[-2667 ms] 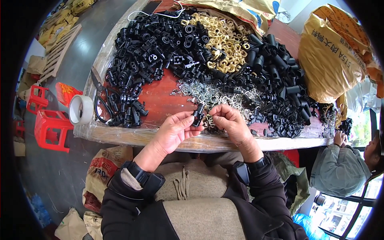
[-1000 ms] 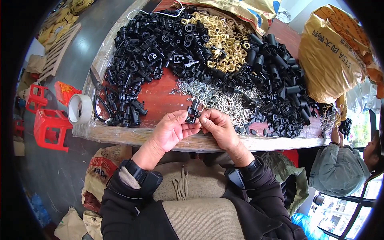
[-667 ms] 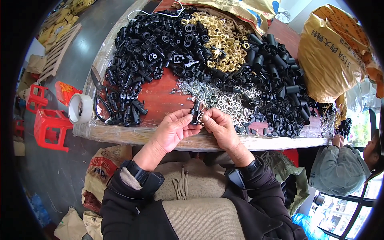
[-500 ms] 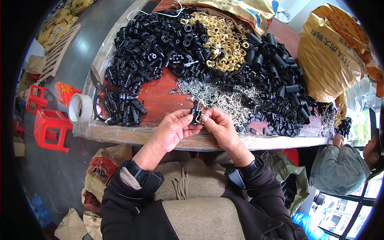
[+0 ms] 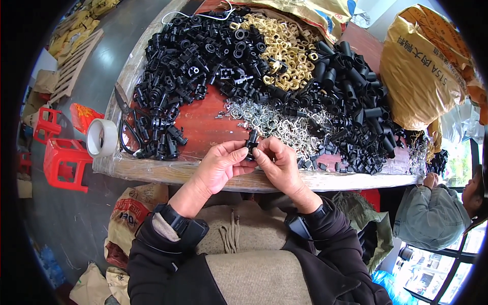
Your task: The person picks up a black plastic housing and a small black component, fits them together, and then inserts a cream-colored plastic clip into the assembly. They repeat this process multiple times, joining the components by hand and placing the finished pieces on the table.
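Between my two hands, just above the table's near edge, is a small black plastic fitting (image 5: 251,140) with an upright tube-like end. My left hand (image 5: 223,165) pinches its lower part between thumb and fingers. The thumb and curled fingers of my right hand (image 5: 278,165) press on its right side; anything small under those fingertips is hidden. Right behind my hands lie loose silvery metal clips (image 5: 284,127) and tiny screws (image 5: 241,111). A big heap of black fittings (image 5: 193,56) covers the table's far left.
Brass-coloured rings (image 5: 290,51) lie at the back, black tubes (image 5: 351,76) and small black pieces (image 5: 361,152) to the right. Scissors (image 5: 124,109) and a white tape roll (image 5: 102,138) sit at the left edge. A yellow sack (image 5: 419,71) stands right; another person (image 5: 432,216) works beyond.
The silvery ring-shaped clip seen at my right fingertips earlier no longer shows. My right thumb has shifted left against the black fitting, while my left hand stays nearly still.
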`<action>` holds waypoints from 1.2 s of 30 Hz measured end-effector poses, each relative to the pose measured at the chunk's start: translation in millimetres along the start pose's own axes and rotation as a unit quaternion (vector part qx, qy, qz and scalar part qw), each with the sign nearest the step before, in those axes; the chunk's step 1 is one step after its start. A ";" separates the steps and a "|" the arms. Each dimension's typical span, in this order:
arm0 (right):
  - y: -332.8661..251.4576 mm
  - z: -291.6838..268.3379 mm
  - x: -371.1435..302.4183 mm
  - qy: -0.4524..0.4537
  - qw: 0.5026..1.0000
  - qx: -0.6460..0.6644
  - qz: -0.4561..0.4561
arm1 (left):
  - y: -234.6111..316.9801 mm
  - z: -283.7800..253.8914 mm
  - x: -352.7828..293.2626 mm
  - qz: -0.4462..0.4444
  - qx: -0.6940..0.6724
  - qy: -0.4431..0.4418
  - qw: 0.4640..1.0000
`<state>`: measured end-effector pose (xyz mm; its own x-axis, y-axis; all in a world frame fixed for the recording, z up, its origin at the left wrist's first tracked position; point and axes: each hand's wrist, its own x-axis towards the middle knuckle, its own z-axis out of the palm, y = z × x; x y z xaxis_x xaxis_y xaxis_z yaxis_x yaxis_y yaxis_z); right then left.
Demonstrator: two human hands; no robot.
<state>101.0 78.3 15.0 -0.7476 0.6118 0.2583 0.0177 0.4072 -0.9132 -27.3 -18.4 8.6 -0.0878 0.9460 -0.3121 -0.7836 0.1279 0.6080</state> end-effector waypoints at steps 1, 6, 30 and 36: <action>-1.6 -0.5 0.4 0.000 1.000 0.000 0.000 | 0.2 0.2 -0.1 -0.003 0.001 0.003 1.000; -5.8 -4.0 2.2 -0.009 0.995 -0.077 -0.063 | -0.5 -2.3 0.8 -0.015 0.010 0.007 1.000; -12.1 -10.8 2.2 -0.050 0.977 -0.162 -0.126 | 0.0 -1.9 0.5 -0.040 0.038 0.007 0.998; -8.7 -11.0 0.2 -0.054 0.985 -0.123 -0.104 | -0.9 -0.6 0.5 -0.038 0.057 0.010 0.998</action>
<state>108.1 82.4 26.5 -0.8176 0.4277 0.3855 0.0067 0.6765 -0.7364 -26.9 -18.3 7.4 -0.0445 0.9264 -0.3739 -0.7142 0.2322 0.6603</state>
